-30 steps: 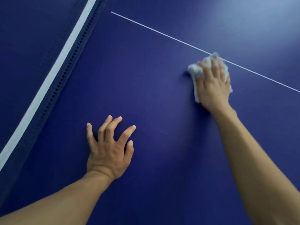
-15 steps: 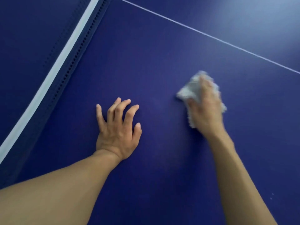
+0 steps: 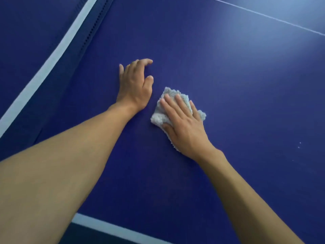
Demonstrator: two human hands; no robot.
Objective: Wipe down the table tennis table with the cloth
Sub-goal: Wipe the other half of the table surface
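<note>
The table (image 3: 228, 85) top is a smooth, flat panel with a dark blue matt coating. Far beyond the right hand (image 3: 184, 127), toward the right, the coating shows a soft pale sheen. The cloth (image 3: 158, 117) under that hand is a pale, soft textile with a nubbly pile and a fuzzy edge. The net (image 3: 91, 27), left of the left hand (image 3: 135, 85), is dark woven fabric with a row of small holes, topped by a flat white band (image 3: 52, 57). The white lines (image 3: 114, 229) look painted and matt. Pale specks (image 3: 299, 145) mark the coating right of the right hand.
</note>
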